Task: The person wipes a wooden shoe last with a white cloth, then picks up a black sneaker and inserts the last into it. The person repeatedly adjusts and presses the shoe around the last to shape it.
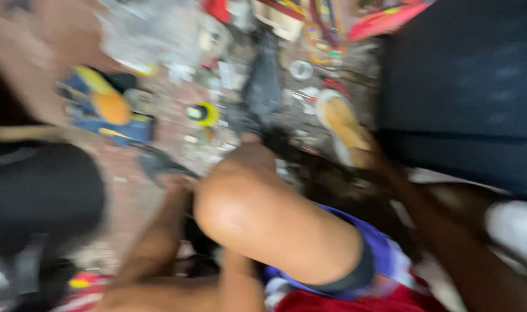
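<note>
Blurred view: bent knee blocks centre; right hand maybe on pale sole; fingers' grip can't tell; yellow-black roll nearby.

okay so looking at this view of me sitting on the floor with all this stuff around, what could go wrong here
1. The right hand reaches past the raised knee toward a tan sandal-like thing; the knee may hide small parts scattered on the floor.
2. The left hand sits by a dark flat piece amid clutter, so it could knock the yellow round thing aside.
3. The view is badly blurred, so grips cannot be judged.
</note>
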